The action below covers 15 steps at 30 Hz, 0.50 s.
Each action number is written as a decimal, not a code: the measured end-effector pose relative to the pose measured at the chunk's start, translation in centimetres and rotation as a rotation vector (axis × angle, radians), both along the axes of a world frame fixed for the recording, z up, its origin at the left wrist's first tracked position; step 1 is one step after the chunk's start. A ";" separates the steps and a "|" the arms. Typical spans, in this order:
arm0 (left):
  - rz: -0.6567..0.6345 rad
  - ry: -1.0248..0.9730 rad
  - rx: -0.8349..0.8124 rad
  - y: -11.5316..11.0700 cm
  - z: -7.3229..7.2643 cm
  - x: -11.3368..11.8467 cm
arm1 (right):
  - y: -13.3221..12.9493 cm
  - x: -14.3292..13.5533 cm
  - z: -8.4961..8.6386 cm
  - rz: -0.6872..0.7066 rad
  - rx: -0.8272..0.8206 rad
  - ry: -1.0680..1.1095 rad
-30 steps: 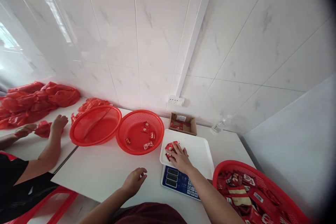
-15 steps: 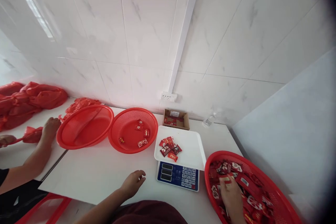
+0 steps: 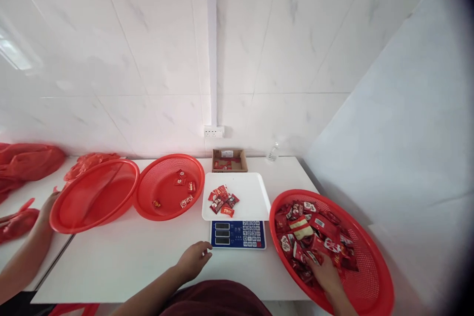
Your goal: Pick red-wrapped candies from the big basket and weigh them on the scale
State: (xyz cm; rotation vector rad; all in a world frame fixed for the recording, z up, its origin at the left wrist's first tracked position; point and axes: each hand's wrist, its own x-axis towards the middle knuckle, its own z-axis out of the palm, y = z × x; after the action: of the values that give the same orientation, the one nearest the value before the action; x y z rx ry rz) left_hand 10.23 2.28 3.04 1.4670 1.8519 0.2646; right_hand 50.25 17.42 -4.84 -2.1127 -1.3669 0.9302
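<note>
My right hand (image 3: 326,272) reaches down into a big red basket (image 3: 378,276) at the right. Its fingertips are among red snack packets (image 3: 326,224), partly hidden, so I cannot tell whether they grip one. A cream-and-red packet (image 3: 301,227) lies on the heap beyond that hand. My left hand (image 3: 194,259) is over the table by the scale's near left corner, empty, with fingers loosely bent and apart. The digital scale (image 3: 237,235) carries a white tray (image 3: 254,197). Several small red packets (image 3: 222,200) lie in a cluster on the tray's left part.
Left of the scale stand a red basket (image 3: 150,192) with several small packets and another red basket (image 3: 94,197). A cardboard box (image 3: 229,163) and a clear plastic bottle (image 3: 273,152) stand along the wall. At far left are red bags (image 3: 31,163) and another person's arm (image 3: 31,252).
My view has swung to the right. My right hand has let go of the cream-and-red packet and moved nearer to me within the basket. My left hand stays near the scale.
</note>
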 end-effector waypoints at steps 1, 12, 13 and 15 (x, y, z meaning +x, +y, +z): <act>-0.009 0.003 -0.007 0.1 0.0 0.3 | -0.2 0.1 0.5 -0.012 -0.014 0.084; -0.128 0.002 0.017 2.2 -1.1 5.7 | -0.5 1.9 6.6 0.196 0.007 0.520; -0.131 0.000 0.019 2.4 -1.2 6.2 | -0.1 2.6 6.4 0.166 0.052 0.471; -0.129 -0.008 0.029 2.7 -1.3 7.3 | 0.9 4.0 5.7 0.045 0.182 0.296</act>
State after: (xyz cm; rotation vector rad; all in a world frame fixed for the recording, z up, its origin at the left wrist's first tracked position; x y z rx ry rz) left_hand 17.51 4.99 1.75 1.5959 1.7458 0.2353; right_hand 54.27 18.29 0.83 -1.7385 -1.2967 1.0460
